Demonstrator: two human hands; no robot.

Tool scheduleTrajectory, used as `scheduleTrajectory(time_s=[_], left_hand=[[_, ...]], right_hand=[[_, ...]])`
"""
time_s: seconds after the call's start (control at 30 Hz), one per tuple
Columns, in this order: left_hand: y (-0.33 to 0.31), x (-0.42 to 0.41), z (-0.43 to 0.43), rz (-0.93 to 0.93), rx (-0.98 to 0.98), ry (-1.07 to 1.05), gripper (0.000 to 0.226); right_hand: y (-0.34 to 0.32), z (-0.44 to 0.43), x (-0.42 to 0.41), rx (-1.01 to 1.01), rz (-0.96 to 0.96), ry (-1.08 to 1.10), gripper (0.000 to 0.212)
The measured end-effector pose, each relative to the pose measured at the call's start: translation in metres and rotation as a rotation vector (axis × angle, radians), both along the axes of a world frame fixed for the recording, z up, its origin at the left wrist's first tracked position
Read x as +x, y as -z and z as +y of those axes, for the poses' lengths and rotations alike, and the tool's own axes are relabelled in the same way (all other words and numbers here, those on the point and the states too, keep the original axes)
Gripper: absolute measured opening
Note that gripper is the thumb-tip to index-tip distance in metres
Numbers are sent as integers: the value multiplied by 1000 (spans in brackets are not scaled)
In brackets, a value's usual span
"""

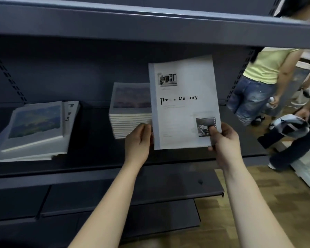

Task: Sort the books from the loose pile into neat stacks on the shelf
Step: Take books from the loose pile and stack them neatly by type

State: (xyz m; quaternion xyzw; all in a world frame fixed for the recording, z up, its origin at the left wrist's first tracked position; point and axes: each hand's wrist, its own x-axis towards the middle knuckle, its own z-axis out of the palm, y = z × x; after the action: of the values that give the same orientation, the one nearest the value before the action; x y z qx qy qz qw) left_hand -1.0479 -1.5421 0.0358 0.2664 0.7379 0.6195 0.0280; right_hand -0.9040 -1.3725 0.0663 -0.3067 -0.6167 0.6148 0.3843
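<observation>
I hold a white book (pixel 183 104) titled "Time & Memory" upright in front of the dark shelf (pixel 97 154). My right hand (pixel 224 140) grips its lower right corner, thumb on the cover. My left hand (pixel 139 140) holds its lower left edge by the spine. Just behind the book, a neat stack of books (pixel 129 111) with a landscape cover stands on the shelf. A loose pile of books (pixel 36 129) lies at the shelf's left, one with a landscape cover on top and a "Time & Memory" book under it.
An upper shelf board (pixel 150 24) hangs overhead. Lower shelf boards (pixel 132 190) jut out below my arms. Two people (pixel 261 81) stand to the right on the wooden floor (pixel 268 203), one holding a bottle, another a cap.
</observation>
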Motion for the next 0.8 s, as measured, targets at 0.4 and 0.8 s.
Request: scheduleTrajectory(time_s=[0.4, 0.8], left_hand=[[34, 0, 27, 278, -432, 21, 25], [40, 1, 32, 365, -507, -38, 26]], right_hand=[[10, 57, 23, 89, -191, 37, 14], [30, 69, 24, 238, -242, -14, 59]])
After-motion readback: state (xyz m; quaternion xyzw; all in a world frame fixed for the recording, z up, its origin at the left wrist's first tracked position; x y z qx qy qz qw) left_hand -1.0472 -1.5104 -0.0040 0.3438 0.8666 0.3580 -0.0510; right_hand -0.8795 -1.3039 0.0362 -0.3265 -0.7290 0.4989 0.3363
